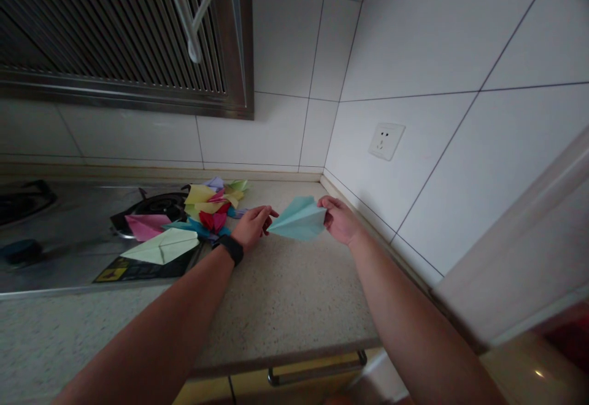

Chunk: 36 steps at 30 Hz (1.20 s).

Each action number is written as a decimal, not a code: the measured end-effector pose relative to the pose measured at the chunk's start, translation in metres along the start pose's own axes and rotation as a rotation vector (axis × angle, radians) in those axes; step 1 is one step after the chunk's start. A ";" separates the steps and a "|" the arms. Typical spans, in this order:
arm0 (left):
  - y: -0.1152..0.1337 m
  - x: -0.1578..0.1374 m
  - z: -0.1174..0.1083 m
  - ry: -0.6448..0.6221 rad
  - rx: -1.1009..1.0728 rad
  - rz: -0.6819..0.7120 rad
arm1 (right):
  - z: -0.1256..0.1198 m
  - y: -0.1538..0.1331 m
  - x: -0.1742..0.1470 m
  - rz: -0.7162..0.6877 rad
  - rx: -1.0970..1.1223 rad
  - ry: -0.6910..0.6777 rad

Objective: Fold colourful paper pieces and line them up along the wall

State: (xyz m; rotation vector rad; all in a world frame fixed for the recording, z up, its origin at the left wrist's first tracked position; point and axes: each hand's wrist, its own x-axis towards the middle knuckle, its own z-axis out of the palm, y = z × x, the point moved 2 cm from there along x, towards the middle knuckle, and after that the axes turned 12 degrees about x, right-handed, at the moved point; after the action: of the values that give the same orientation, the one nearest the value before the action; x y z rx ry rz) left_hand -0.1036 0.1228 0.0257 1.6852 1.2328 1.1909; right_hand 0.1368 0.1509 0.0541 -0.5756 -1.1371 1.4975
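A light blue paper airplane (pixel 299 218) is spread between my two hands over the counter, its pointed nose to the left. My right hand (pixel 340 219) pinches its tail end. My left hand (pixel 252 227), with a black band on the wrist, has its curled fingers closed at the nose tip; the exact grip is partly hidden. Left of that hand lie a pale green paper airplane (pixel 162 245), a pink folded paper (pixel 146 227) and a heap of folded papers, among them a yellow one (pixel 199 196) and a red one (pixel 215 219).
The papers lie partly across a gas stove (pixel 83 270) with a burner (pixel 172 205) and a knob (pixel 21 251). The speckled counter (pixel 294 307) meets tiled walls at the back and right. A socket (pixel 386 141) is on the right wall. A range hood (pixel 138 95) overhangs the stove.
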 end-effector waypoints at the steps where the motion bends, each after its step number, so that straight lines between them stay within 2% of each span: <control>1: 0.000 0.000 0.000 0.019 -0.013 -0.010 | 0.000 0.002 0.001 -0.005 -0.012 -0.005; 6: 0.000 0.000 0.000 0.047 -0.043 -0.031 | -0.003 0.006 0.003 0.008 -0.047 -0.009; 9: 0.004 -0.002 -0.001 0.063 -0.034 -0.019 | 0.000 0.006 0.002 0.006 -0.133 -0.083; 13: 0.008 -0.004 -0.001 0.105 0.013 -0.072 | 0.008 0.009 -0.001 -0.045 -0.261 -0.146; 19: 0.004 -0.005 0.001 0.020 0.020 -0.020 | 0.013 0.001 0.002 -0.173 -0.479 -0.130; 22: 0.001 -0.006 0.001 -0.043 -0.030 0.001 | 0.003 -0.015 0.000 -0.262 -0.625 -0.103; 26: 0.003 -0.009 0.003 -0.131 -0.018 0.010 | -0.025 -0.035 -0.011 -0.332 -0.950 -0.049; 31: 0.006 -0.013 0.007 -0.213 0.052 0.008 | -0.059 -0.045 -0.022 -0.259 -1.173 0.016; 34: 0.008 -0.013 0.008 -0.214 0.111 0.026 | -0.061 -0.051 -0.025 -0.309 -1.219 0.138; 36: 0.009 -0.013 0.007 -0.199 0.143 0.036 | -0.054 -0.052 -0.025 -0.331 -1.235 0.144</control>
State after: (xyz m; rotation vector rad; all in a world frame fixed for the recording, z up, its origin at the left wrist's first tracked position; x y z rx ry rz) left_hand -0.0957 0.1072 0.0282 1.8878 1.1917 0.9483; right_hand 0.2135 0.1417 0.0714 -1.2015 -1.8696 0.3196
